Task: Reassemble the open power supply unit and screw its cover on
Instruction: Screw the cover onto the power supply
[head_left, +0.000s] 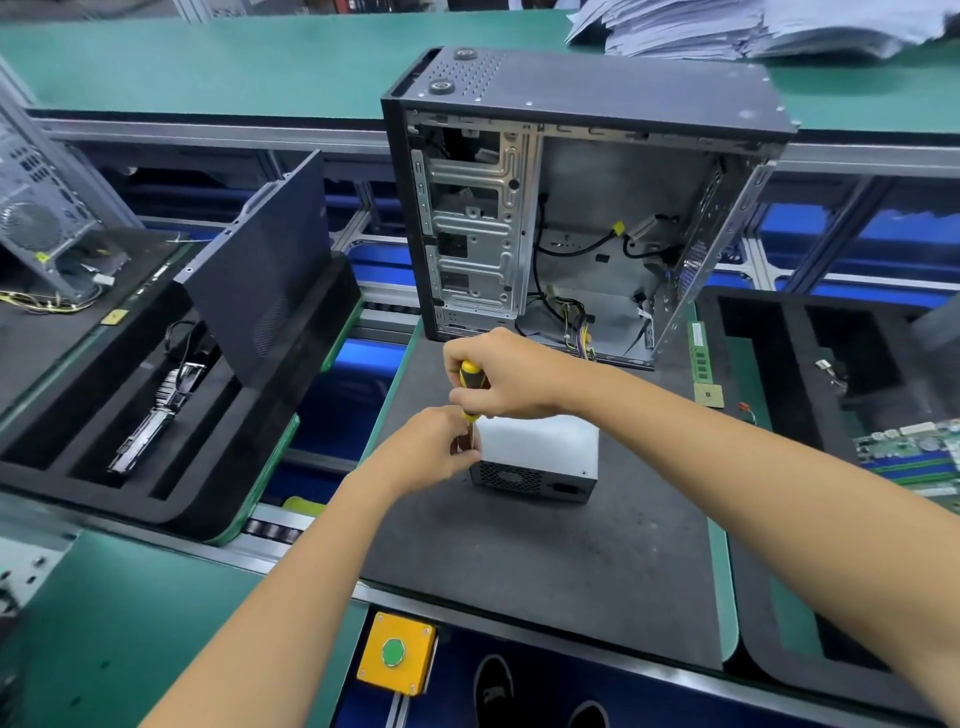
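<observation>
Power supply unit (537, 457): a silver box with its cover on, standing on the dark foam mat (519, 561) a little back from the mat's centre, its grilled face turned toward the near edge.
Screwdriver (471, 395): yellow-and-black handle, held nearly upright, the shaft dropping to the unit's top left corner.
Right hand (501, 374): fingers curled round the screwdriver handle, gripping it from above.
Left hand (434, 452): fingertips pinched together at the lower shaft, by the unit's corner; whether they also hold a screw cannot be told, since the tip is hidden behind them.
Step in hand: judged to be the driving of a cover screw at that corner.
Computer case (582, 208): open-sided, standing upright at the mat's far edge, loose cables hanging inside.
Side panel (265, 270): dark, leaning in the foam tray (171, 415) off the mat's left edge.
Push button (393, 652): green, in a yellow housing below the mat's near edge.
Risk, slip: if the tip rides out of the screw head, it could skid across the cover or jab the steadying fingers.
Risk, cross-threading: a tilted shaft could start the screw crooked.
Risk, shifting: nothing pins the unit, so downward force off-centre could tip or slide it on the foam.
</observation>
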